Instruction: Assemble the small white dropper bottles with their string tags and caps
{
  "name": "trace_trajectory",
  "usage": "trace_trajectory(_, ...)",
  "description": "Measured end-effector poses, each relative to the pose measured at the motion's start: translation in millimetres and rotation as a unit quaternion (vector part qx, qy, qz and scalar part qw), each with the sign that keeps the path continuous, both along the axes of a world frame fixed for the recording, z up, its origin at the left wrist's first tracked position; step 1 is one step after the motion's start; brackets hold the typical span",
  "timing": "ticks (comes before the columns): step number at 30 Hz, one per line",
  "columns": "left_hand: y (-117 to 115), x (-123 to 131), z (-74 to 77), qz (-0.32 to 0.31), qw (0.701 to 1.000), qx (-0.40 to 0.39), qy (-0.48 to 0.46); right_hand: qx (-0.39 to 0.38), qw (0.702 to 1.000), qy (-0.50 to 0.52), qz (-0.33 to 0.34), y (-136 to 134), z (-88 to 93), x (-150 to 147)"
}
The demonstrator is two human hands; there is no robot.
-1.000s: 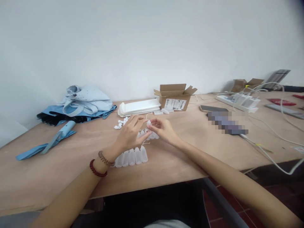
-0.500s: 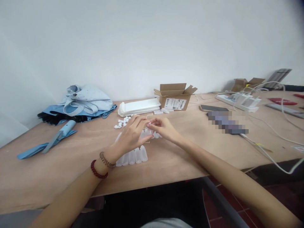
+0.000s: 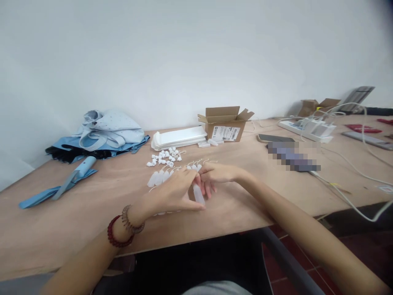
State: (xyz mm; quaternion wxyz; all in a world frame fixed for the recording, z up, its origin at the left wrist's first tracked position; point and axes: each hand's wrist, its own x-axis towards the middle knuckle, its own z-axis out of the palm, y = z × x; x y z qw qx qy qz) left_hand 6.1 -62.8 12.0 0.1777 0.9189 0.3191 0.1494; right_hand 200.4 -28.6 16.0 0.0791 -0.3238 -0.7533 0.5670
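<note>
From far off, I had my left hand [image 3: 173, 190] pinching a small cloudy plastic bottle [image 3: 199, 195]; I couldn't tell what my right hand [image 3: 217, 173] gripped beside it.

The left hand [image 3: 172, 190] has its grip on a tilted bottle [image 3: 199, 196]; the right hand [image 3: 217, 174] curls at its upper end, fingertips partly hidden. From that bottle, a row of bottles [image 3: 159, 178] lies toward ten o'clock on the tabletop [image 3: 245, 211], loose caps [image 3: 162, 161] just beyond. A white stack [image 3: 181, 136] sits at eleven, an open box [image 3: 225, 130] at one, a phone [image 3: 275, 138] at two.
</note>
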Motion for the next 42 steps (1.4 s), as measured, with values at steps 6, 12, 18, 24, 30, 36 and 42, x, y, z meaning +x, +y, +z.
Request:
trace_trajectory(6,1.4,-1.9,-4.7,-0.013,1.000,-0.014,0.018,-0.055,0.997,-0.050,0.027,0.5,-0.8,1.2)
trace_trajectory(12,8.4,-3.5,-6.2,-0.006,0.998,0.001,0.059,-0.048,0.996,-0.060,0.048,4.0,-3.7,5.5)
trace_trajectory(18,12.1,-6.9,-8.7,-0.003,0.998,0.006,0.064,-0.066,0.992,-0.071,0.074,6.4,-7.4,6.2)
trace_trajectory(24,11.9,-8.9,-7.7,0.002,0.998,0.011,0.069,-0.070,0.992,-0.073,0.069,4.6,-7.1,2.9)
trace_trajectory(30,16.6,-8.2,-4.5,0.056,0.997,0.049,0.034,-0.061,0.993,-0.064,0.084,7.3,-7.5,3.7)
trace_trajectory(36,40.2,-19.8,-4.0,0.191,0.971,0.140,-0.019,0.163,0.979,0.042,-0.116,8.4,-8.2,-1.7)
trace_trajectory(42,63.8,-38.4,-10.3,0.260,0.944,0.202,-0.020,0.497,0.812,0.029,-0.304,43.4,-33.7,10.9)
